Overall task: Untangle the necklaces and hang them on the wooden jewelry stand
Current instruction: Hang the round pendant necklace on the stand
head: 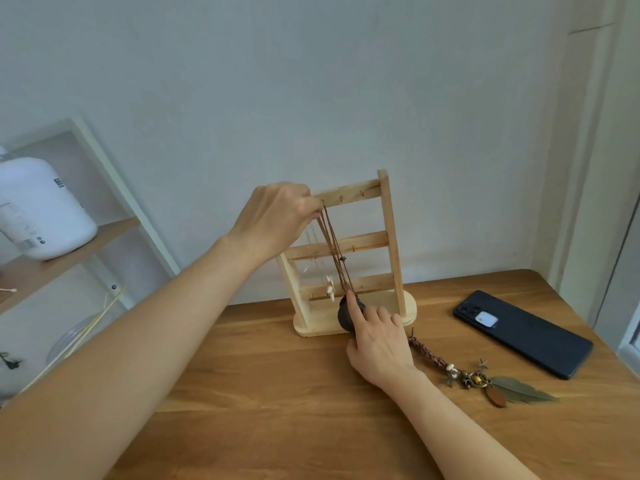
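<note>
At the centre of the frame a pale wooden jewelry stand (389,237) with 3 crossbars and small brass hooks is standing upright on the brown wooden table (277,393), close to the wall. The left hand (277,220) is reaching in from the lower left and hovering at the left end of the top bar, its fingers curled and pinching the top of a thin brown cord necklace (334,244). The cord is running down and slightly rightward across the front of the stand to a dark round pendant (344,315) hanging just over the base. The right hand (377,344) is coming up from the lower right, its index finger lying straight against the pendant and the other fingers curling loosely; I cannot tell whether the thumb is gripping the pendant from below. A fine pale necklace with white beads (329,287) is dangling on the stand's left side. Just right of the right hand, a braided brown necklace with a metal feather charm (519,389) is lying flat on the table, and beyond it, right of centre, a black smartphone (523,332) is lying near the table's edge. At the left edge, a white plastic jug (41,209) is sitting on a shelf (104,233).
</note>
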